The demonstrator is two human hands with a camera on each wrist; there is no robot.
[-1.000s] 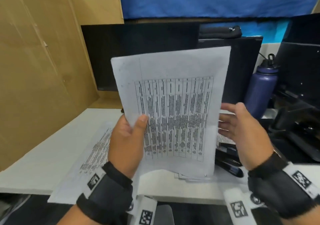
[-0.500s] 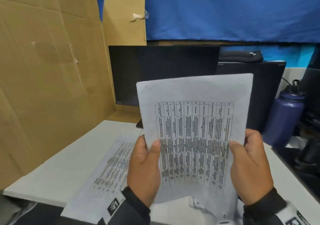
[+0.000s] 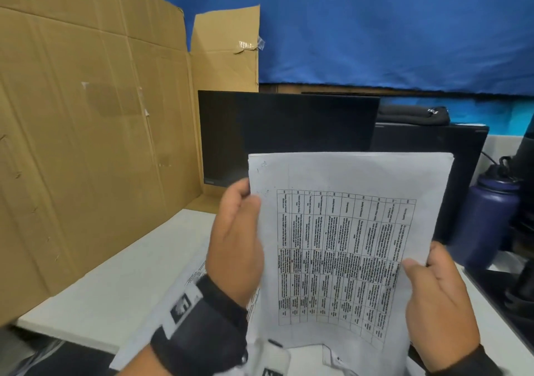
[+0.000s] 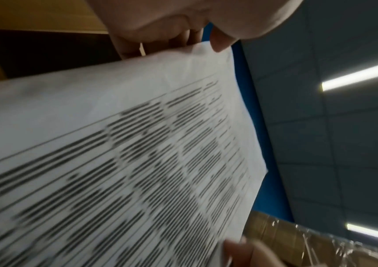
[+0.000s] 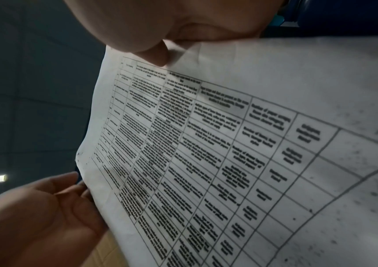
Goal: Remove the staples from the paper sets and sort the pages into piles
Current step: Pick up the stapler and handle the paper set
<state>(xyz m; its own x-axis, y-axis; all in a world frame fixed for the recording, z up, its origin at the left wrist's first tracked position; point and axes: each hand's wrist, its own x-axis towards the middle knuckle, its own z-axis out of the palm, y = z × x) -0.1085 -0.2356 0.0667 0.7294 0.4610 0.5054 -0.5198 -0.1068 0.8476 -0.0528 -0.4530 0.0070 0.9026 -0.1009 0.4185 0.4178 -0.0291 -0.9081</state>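
I hold a paper set (image 3: 346, 245) upright in front of me; its top page carries a printed table. My left hand (image 3: 245, 205) pinches its left edge near the upper corner. The left wrist view shows the thumb (image 4: 219, 45) on the front of the sheet (image 4: 137, 144) and the fingers behind it. My right hand (image 3: 419, 266) grips the right edge lower down. Its thumb (image 5: 155, 56) presses the printed side (image 5: 229, 144), and its fingers are hidden behind. No staple can be made out.
Another printed page (image 3: 187, 286) lies on the white table (image 3: 130, 274) under my left wrist. Cardboard (image 3: 86, 144) walls off the left. A dark monitor (image 3: 289, 135) stands behind, with a blue bottle (image 3: 488, 216) and black gear (image 3: 520, 283) at the right.
My right hand, off the paper a second ago, has taken hold of the right edge. My left hand has slid up the left edge toward the top corner.
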